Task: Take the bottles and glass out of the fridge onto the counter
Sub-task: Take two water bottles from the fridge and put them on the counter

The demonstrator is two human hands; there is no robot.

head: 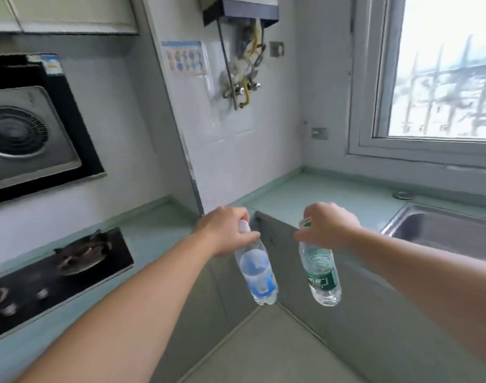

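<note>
My left hand (pixel 225 230) grips the neck of a clear bottle with a blue label and white cap (pixel 257 275), which hangs tilted below the hand. My right hand (pixel 329 226) holds a clear bottle with a green label (pixel 320 272) by its neck, also hanging. Both bottles are in the air in front of the inner corner of the pale green counter (pixel 305 194), below its top surface. No fridge or glass is in view.
A black gas stove (pixel 59 272) sits in the counter at the left, with a range hood (pixel 29 131) above it. A steel sink (pixel 443 233) is set in the counter at the right under a window (pixel 443 78). A water heater with pipes (pixel 244 51) hangs on the wall.
</note>
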